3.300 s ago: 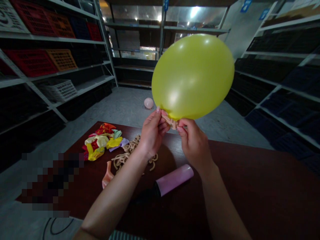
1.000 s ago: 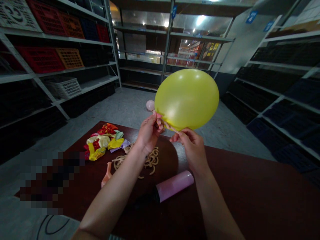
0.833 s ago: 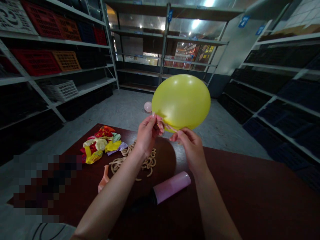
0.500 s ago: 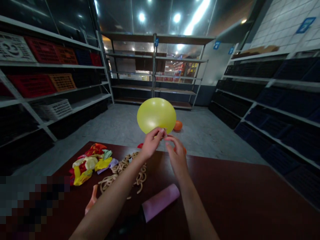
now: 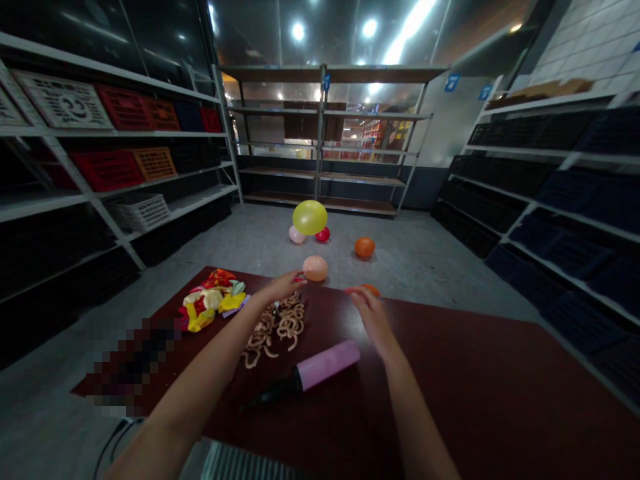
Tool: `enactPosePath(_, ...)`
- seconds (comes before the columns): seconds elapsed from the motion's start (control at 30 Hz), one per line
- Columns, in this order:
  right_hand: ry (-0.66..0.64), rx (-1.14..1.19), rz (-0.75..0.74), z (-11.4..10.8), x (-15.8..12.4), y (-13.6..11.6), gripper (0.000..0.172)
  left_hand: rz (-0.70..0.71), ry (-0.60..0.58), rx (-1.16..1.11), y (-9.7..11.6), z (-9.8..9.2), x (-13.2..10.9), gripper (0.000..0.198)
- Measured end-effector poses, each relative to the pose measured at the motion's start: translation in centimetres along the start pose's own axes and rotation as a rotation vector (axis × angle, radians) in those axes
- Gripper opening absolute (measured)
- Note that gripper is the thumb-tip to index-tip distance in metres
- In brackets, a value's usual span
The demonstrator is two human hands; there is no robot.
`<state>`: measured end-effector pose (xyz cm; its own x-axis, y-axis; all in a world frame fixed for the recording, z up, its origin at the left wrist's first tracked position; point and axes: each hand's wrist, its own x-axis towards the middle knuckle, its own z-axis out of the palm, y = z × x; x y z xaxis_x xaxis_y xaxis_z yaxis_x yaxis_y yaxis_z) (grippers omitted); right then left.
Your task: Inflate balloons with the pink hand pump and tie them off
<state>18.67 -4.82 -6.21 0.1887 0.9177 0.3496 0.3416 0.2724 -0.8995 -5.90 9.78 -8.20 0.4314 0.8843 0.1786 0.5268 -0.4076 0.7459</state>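
A yellow balloon floats beyond the table, apart from both hands. My left hand reaches over the far part of the table, empty, its fingers stretched forward. To its right, my right hand is also empty, with fingers apart. Below them lies a balloon pump with a pink barrel and a black end. Beside my left forearm is a heap of tan, curled, cord-like pieces. Uninflated balloons in several colours are piled at the table's far left.
On the floor past the dark red table lie a peach balloon, an orange balloon, a pink balloon and a red balloon. Shelves with crates line the left; dark crates fill the right.
Both hands have let go of the yellow balloon and moved apart. It has travelled away over the floor and looks much smaller. The camera view has shifted, showing more floor balloons.
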Motion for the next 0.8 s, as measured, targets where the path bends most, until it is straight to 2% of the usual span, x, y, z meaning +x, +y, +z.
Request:
enactPosePath(0.13, -0.226, -0.302, -0.105, 1.0, -5.8, 1.5, 0.038, -0.077, 0.107, 0.099, -1.7, -3.1, -5.9, 0.044)
enactPosePath(0.23, -0.323, -0.577, -0.225, 1.7, -9.3, 2.2, 0.058, -0.062, 0.244, 0.120, -2.6, -4.7, -10.3, 0.040)
enactPosePath(0.3, -0.336, -0.729, -0.307, 2.2, -10.8, 2.4, 0.072, -0.092, 0.347, 0.127, -3.2, -5.6, -13.0, 0.037)
enactPosePath(0.33, -0.321, -0.783, -0.331, 2.4, -11.3, 2.5, 0.073, -0.118, 0.401, 0.137, -3.5, -6.0, -14.2, 0.036)
enactPosePath(0.43, -0.265, -0.873, -0.363, 2.9, -12.0, 2.6, 0.057, -0.188, 0.544, 0.204, -4.6, -7.2, -17.3, 0.039)
enactPosePath(0.5, -0.241, -0.901, -0.393, 3.0, -12.0, 2.8, 0.048, -0.188, 0.537, 0.266, -5.4, -8.0, -19.0, 0.041)
enactPosePath(0.6, -0.222, -0.898, -0.418, 3.1, -12.0, 3.1, 0.047, -0.152, 0.427, 0.307, -6.0, -8.5, -21.3, 0.035)
enactPosePath(0.7, -0.194, -0.863, -0.395, 3.4, -11.8, 3.2, 0.052, -0.195, 0.339, 0.338, -5.9, -7.5, -23.1, 0.029)
enactPosePath(0.8, -0.160, -0.833, -0.357, 4.2, -11.5, 3.0, 0.057, -0.311, 0.310, 0.445, -5.6, -5.6, -24.3, 0.037)
